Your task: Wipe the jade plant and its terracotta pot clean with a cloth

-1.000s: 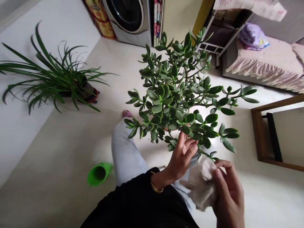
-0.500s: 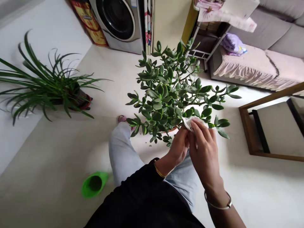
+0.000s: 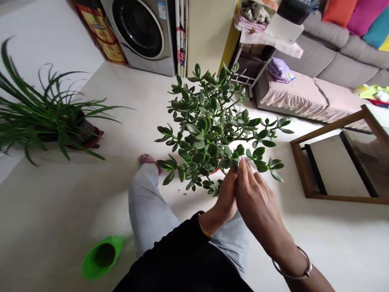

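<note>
2 hands [image 3: 243, 194], grips pressed together on 1 white cloth [image 3: 246, 163] by 1 jade plant [image 3: 204, 129]

The left hand [image 3: 226, 194] and right hand [image 3: 259, 202] come together in front of the body, the right fingers [image 3: 247, 172] bunched and pinching upward beside the curled left hand, a thin gold bangle [image 3: 204, 230] on the left wrist [image 3: 211, 221] and a silver bangle [image 3: 308, 267] on the right wrist [image 3: 284, 247].
</note>
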Demonstrator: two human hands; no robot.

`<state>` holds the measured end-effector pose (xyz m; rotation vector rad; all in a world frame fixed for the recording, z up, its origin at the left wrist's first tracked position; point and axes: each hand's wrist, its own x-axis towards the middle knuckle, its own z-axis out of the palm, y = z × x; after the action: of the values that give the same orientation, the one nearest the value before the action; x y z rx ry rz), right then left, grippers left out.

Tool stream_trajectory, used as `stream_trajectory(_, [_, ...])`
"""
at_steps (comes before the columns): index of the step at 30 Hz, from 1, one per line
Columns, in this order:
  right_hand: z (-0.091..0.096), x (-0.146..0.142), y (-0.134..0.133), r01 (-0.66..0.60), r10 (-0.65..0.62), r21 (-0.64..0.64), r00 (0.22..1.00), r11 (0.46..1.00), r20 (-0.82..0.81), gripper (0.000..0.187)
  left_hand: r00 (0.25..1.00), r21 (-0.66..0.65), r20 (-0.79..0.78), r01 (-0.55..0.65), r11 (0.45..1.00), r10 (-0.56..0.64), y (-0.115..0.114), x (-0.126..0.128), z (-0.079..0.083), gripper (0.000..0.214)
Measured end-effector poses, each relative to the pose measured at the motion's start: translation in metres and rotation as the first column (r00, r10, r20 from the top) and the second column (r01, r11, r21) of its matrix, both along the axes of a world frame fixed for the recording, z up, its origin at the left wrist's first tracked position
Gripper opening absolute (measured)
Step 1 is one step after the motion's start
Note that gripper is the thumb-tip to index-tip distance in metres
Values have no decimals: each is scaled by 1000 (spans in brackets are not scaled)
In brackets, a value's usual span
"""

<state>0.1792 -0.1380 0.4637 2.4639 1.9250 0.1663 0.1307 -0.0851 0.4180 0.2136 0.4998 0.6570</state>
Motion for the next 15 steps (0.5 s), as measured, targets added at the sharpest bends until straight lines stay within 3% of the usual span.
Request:
stream_trajectory(7, [17, -4, 22, 120, -110, -110, 990, 987, 87, 56, 991, -78, 114, 74, 994, -64, -2, 8, -14, 38])
stream_trajectory(12, [28, -6, 34, 211, -200, -185, 977, 960, 77, 58, 969, -130, 220, 142, 981, -111, 1, 9, -16, 41])
stream_trajectory(15, [27, -12, 30, 232, -231, -177, 973, 956, 28, 58, 980, -93, 159, 136, 986, -121, 0, 7, -20, 46])
